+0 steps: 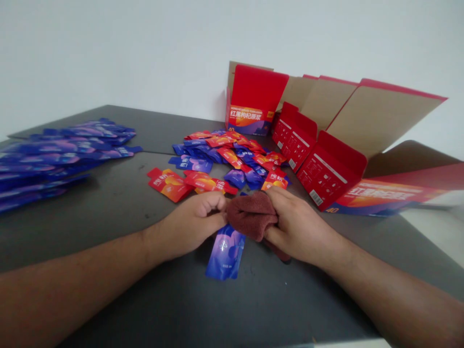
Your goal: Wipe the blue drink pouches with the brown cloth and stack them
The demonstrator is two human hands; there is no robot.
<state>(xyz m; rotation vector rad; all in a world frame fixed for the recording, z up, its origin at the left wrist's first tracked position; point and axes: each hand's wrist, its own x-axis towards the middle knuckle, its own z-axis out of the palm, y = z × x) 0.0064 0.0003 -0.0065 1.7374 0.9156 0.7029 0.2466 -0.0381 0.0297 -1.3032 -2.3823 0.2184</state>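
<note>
Two hands, left grip [197,222] and right grip [300,224], meet at a brown cloth [250,215], a blue packet [225,251] on its near side.
The right is closed on the cloth; the left curls at its left edge, how tightly and on what I cannot tell. Wiping probably calls for light pressure, packet held flat. The cloth hides some of the packet; well left of it, a blurred blue stack [68,150] is cut off.

Two bare forearms [108,270], smooth in outline, tapering toward narrower wrists [155,239], ungloved hands [302,224], rounded knuckles [213,199]
</note>
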